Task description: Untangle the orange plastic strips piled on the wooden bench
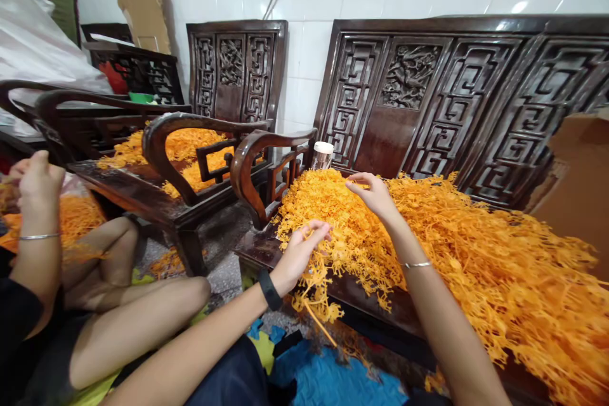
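My left hand (301,255), with a black band at the wrist, has its fingers pinched together in front of the wooden bench. From it hangs an orange plastic flower sprig (316,288) with frilly, branching tips and a thin stem pointing down. Just above the heap of similar orange sprigs (457,241), my right hand (373,193) is held with thumb and fingers slightly apart; I see nothing between them. A silver bangle circles that forearm. The heap spreads along the bench seat behind and to the right of both hands.
A white-lidded clear container (323,155) stands behind the heap. Beside me on the left sits another person (40,203), one hand raised. More orange sprigs lie on a wooden armchair (128,187). Cardboard (571,184) leans at the right, and blue matting (333,377) covers the floor below.
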The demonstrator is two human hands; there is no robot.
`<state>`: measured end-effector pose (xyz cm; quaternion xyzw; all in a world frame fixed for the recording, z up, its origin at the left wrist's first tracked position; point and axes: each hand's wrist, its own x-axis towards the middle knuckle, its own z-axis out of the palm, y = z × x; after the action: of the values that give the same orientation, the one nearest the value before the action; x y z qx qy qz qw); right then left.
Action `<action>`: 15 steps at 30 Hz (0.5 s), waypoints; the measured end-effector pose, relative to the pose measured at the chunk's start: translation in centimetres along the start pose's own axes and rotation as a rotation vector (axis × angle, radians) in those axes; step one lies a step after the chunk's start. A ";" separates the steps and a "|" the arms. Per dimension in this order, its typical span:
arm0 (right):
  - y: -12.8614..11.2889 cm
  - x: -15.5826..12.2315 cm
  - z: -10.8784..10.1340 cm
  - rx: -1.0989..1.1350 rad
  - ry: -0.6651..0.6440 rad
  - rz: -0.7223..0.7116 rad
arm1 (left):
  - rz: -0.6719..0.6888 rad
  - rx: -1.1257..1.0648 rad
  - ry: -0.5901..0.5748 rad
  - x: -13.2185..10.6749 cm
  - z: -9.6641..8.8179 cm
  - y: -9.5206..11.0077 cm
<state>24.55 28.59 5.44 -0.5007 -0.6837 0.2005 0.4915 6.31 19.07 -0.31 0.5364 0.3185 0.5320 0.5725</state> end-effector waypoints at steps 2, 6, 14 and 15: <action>-2.8 -2.1 -0.2 0.035 -0.357 -0.035 | 0.113 0.051 0.107 -0.1 -0.1 0.5; -7.1 -7.5 1.4 0.017 -0.705 -0.104 | 0.178 0.073 0.204 -0.8 -0.6 2.0; -6.6 -15.7 3.3 0.207 -0.562 0.180 | -0.075 0.317 -0.304 -8.4 -10.1 1.8; -6.4 -16.3 3.3 0.265 -0.591 0.245 | -0.155 0.392 -0.240 -9.4 -12.1 0.7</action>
<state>18.82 12.26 1.19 -0.4310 -0.6993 0.4816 0.3053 -7.35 13.33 -4.28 0.6705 0.3857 0.3469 0.5304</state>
